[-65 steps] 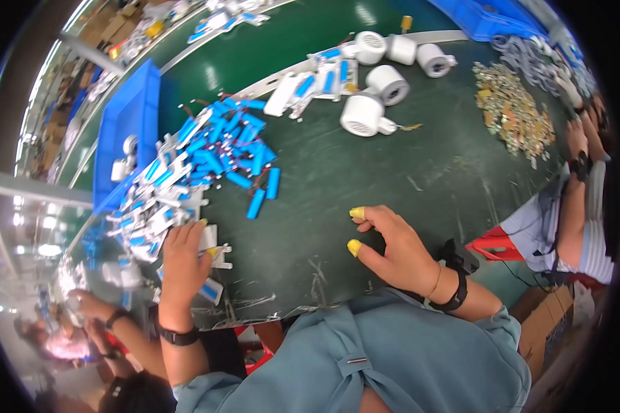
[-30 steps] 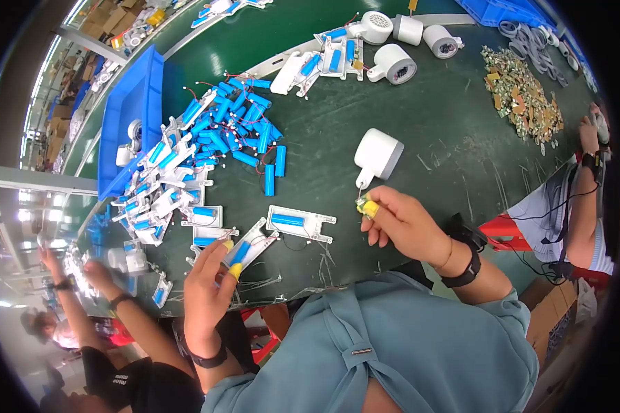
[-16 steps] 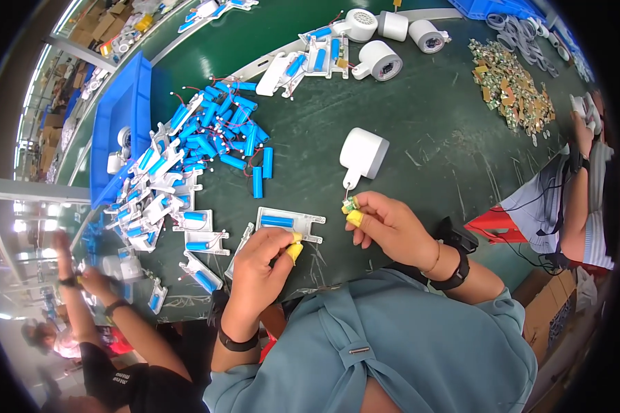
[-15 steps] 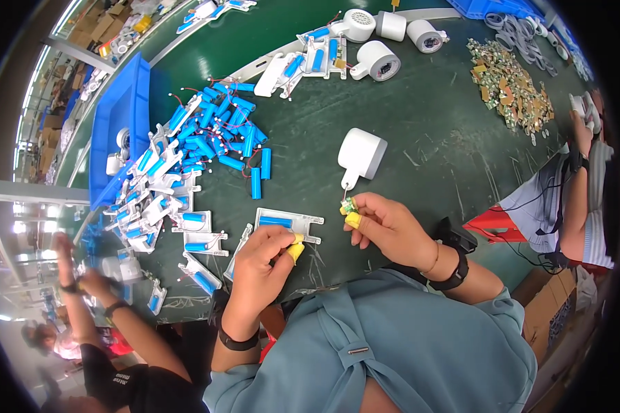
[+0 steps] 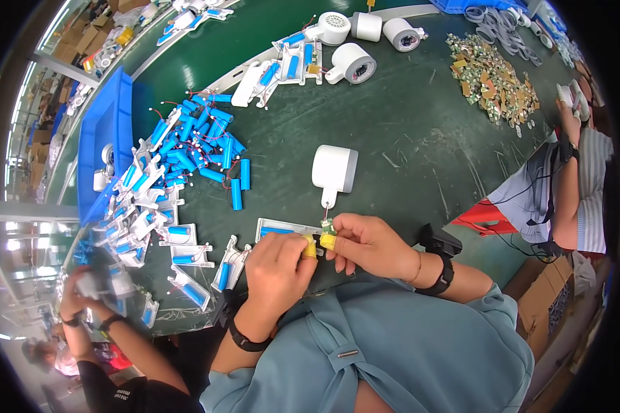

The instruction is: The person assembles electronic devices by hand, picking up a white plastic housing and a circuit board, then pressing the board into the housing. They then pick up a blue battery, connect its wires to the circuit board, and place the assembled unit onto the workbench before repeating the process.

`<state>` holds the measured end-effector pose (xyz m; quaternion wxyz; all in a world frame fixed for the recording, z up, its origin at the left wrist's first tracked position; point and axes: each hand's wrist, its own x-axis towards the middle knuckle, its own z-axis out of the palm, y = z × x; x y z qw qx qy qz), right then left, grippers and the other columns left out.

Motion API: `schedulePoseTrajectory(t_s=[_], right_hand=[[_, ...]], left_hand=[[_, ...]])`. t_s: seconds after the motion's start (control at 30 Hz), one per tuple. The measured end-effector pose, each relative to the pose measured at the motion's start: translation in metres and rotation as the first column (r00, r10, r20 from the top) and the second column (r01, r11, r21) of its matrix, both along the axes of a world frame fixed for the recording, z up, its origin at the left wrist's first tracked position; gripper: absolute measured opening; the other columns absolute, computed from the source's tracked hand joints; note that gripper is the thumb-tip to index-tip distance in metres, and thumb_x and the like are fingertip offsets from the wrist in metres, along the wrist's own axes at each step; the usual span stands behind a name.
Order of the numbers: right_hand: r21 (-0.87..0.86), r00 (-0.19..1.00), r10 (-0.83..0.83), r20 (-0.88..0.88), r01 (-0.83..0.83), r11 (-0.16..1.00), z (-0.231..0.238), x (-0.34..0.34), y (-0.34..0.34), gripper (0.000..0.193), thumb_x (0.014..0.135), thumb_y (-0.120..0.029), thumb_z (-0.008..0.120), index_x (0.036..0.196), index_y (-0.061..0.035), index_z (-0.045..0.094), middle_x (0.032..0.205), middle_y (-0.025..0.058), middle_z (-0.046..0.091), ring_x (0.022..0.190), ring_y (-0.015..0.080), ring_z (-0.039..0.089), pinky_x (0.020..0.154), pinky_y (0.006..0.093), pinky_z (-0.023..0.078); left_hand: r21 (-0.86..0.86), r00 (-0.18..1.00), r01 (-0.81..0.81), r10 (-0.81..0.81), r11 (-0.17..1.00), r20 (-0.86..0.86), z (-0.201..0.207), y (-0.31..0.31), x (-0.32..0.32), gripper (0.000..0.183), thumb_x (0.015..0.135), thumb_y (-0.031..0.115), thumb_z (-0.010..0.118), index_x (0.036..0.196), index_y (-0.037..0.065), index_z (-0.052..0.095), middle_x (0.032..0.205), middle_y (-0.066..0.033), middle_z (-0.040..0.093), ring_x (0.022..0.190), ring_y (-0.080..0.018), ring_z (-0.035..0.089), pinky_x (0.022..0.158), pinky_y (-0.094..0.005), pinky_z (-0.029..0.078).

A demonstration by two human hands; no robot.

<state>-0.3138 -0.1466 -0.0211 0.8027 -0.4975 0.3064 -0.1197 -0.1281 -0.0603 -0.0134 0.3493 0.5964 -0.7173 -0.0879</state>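
My right hand (image 5: 375, 248), with yellow tape on the thumb, pinches a small green circuit board (image 5: 327, 226). A thin wire runs from that board to the stem of a white cylindrical housing with a grey rim (image 5: 332, 171), lying on its side. Close beside it, my left hand (image 5: 277, 270) is closed in a pinch, yellow tape at its fingertips; what it holds is hidden. Partly under the left hand lies a white tray-like shell (image 5: 295, 225) with a blue cylindrical battery cell (image 5: 275, 233) in it.
Left of me lie a heap of blue cells with wires (image 5: 207, 138) and several white shells with cells (image 5: 179, 234), next to a blue bin (image 5: 105, 144). More white housings (image 5: 352, 63) stand at the back. Circuit boards (image 5: 492, 82) are piled at right. Co-workers' arms show at both sides.
My left hand has moved right and now meets the right hand at the board. The view has shifted slightly. The right hand keeps its pinch on the board.
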Motion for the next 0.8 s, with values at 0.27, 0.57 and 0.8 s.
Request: schedulePoseTrajectory(t_s=[0.27,0.57,0.8], right_hand=[[-0.061,0.996,-0.036,-0.079,0.031,0.998,0.005,0.002,0.001,0.016,0.092,-0.004,0.053,0.107,0.0010,0.057,0.084,0.0041,0.065,0.068,0.0069,0.062,0.058,0.0208,0.052],[-0.217,0.997,0.034,0.068,-0.018,0.976,-0.002,-0.001,0.002,0.019,0.100,-0.006,0.045,0.112,0.0022,0.056,0.094,0.0062,0.065,0.077,0.0103,0.065,0.068,0.0237,0.055],[-0.129,0.999,0.053,-0.011,-0.054,0.990,-0.001,-0.001,0.002,0.019,0.101,-0.008,0.045,0.112,0.0023,0.057,0.092,0.0059,0.066,0.075,0.0108,0.065,0.067,0.0240,0.055]], left_hand=[[0.016,1.000,-0.026,0.026,1.000,-0.006,-0.002,0.004,-0.014,0.021,0.072,-0.001,0.068,0.092,0.002,0.061,0.085,-0.0117,0.066,0.066,-0.0253,0.062,0.057,-0.0330,0.050],[0.480,0.727,0.021,0.316,0.877,-0.609,-0.007,0.009,-0.009,0.020,0.082,-0.002,0.064,0.101,-0.001,0.062,0.082,-0.0057,0.063,0.064,-0.0095,0.057,0.055,-0.0234,0.045],[0.370,0.806,-0.039,0.248,0.928,-0.538,-0.009,0.009,-0.009,0.025,0.078,-0.003,0.064,0.103,0.000,0.064,0.083,-0.0071,0.062,0.061,-0.0111,0.056,0.054,-0.0246,0.045]])
